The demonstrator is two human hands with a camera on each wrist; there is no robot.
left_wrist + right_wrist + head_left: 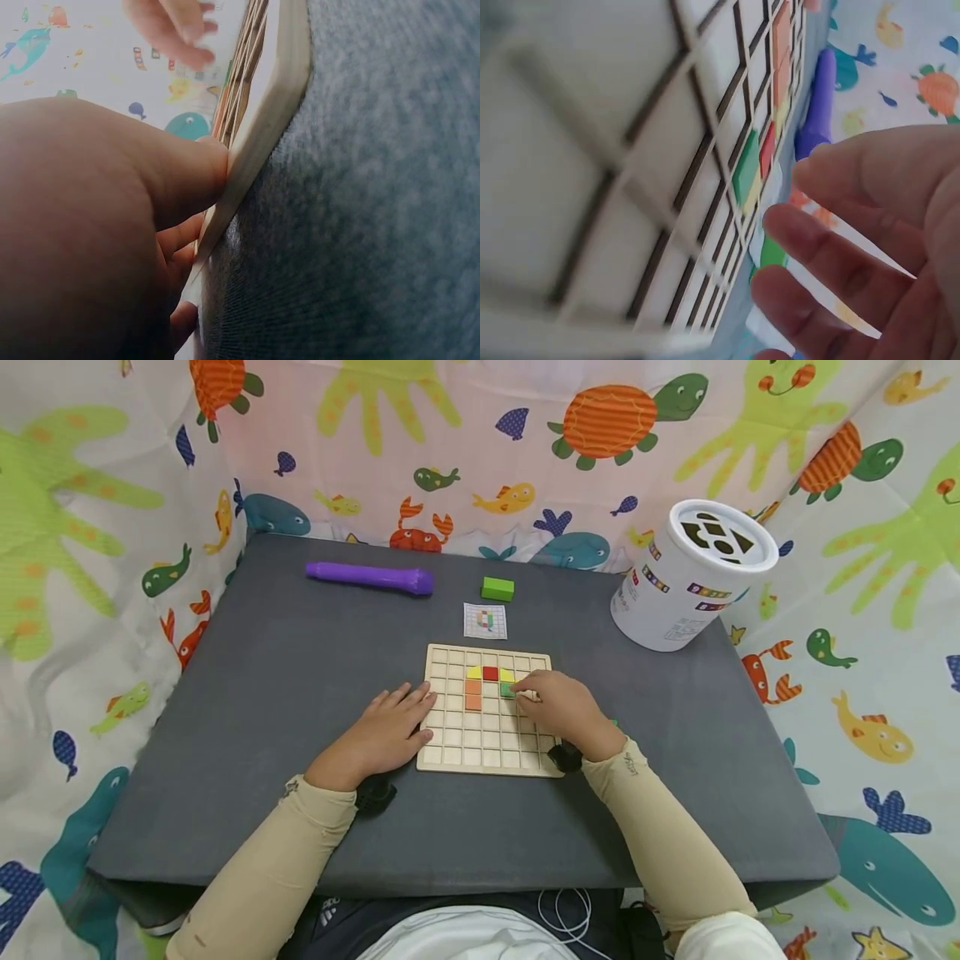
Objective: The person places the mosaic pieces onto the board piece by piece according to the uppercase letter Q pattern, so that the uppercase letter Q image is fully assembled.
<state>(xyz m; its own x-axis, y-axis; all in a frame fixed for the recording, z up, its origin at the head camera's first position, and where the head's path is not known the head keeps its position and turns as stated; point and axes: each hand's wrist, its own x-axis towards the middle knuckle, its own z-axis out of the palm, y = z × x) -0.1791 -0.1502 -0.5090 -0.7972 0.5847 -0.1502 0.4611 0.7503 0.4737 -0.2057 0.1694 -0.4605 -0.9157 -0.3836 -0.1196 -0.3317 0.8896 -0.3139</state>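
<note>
On bench (247, 710): wooden grid board (480, 743).
Left hand (382, 735), fingers extended, touches its edge; right hand (564, 708), grip parted, empty, near green tile (744, 169).

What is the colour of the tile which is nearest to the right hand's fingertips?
The tile is green; the right wrist view shows it best.

On the bench (262, 693), a board (491, 739) lies near the middle. Tiles (491, 673) sit in its squares: three in a row, two in front of the left one, one in front of the right. The left grip (386, 731) rests at the board's left edge; the right grip (564, 710) is over its right side. Behind the board lies a card (472, 621), behind that a block (498, 589), with a tube (367, 576) left of the block. A tub (667, 602) stands at the back right corner. Cloth (465, 443) hangs behind.
</note>
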